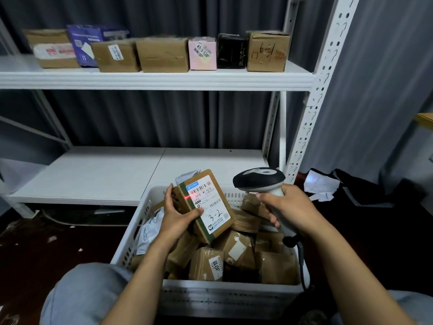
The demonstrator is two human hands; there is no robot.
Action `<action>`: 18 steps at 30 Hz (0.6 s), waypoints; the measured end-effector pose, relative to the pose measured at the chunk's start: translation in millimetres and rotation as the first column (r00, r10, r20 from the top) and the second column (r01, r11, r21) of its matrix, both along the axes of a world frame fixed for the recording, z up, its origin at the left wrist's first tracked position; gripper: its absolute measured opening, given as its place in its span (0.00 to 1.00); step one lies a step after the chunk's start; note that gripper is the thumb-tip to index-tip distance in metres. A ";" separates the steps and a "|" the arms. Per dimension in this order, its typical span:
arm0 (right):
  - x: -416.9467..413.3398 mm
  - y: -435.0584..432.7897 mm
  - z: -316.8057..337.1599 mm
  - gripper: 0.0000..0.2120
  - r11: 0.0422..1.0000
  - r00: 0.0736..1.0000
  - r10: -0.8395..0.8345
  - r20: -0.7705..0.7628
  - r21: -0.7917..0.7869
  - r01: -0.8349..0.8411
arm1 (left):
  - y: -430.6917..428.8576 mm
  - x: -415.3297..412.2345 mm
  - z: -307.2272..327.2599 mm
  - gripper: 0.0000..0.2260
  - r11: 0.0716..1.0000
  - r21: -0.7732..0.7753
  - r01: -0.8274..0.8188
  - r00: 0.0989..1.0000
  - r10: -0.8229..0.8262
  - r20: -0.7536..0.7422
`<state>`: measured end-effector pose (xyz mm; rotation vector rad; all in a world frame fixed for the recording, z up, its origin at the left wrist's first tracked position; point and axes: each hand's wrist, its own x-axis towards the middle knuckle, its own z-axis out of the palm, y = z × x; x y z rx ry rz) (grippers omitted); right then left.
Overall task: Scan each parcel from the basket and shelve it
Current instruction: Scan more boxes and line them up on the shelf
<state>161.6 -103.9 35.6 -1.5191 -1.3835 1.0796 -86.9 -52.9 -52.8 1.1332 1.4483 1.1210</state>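
Observation:
My left hand (174,213) grips a small cardboard parcel (208,205) with a white label marked "3-2", held above the white basket (225,294). My right hand (288,207) holds a grey-and-black barcode scanner (259,180) by its handle, its head pointed left at the parcel. A red scan line glows on the label's left edge. The basket below is full of several brown parcels (206,263) and a grey mailer bag. The scanner's cable hangs down the basket's right side.
A white metal shelf unit stands behind the basket. Its upper shelf (154,78) carries a row of several boxes. The lower shelf (112,177) is bare where visible. Crumpled paper and dark bags lie on the floor at right. My knees flank the basket.

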 end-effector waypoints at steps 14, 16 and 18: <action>-71.4 59.0 3.6 0.04 0.997 0.988 -0.030 -0.154 0.060 0.040 | 22.8 -37.4 33.8 0.43 0.969 -0.046 -0.243 0.909 0.244 0.338; -90.0 76.2 11.5 0.06 0.998 0.978 -0.012 -0.207 0.062 0.025 | 29.9 -51.6 48.7 0.35 0.961 -0.036 -0.274 0.868 0.263 0.421; -112.8 93.7 21.6 0.06 0.998 0.966 0.022 -0.257 0.069 -0.004 | 42.5 -68.4 60.1 0.28 0.954 -0.030 -0.299 0.834 0.277 0.477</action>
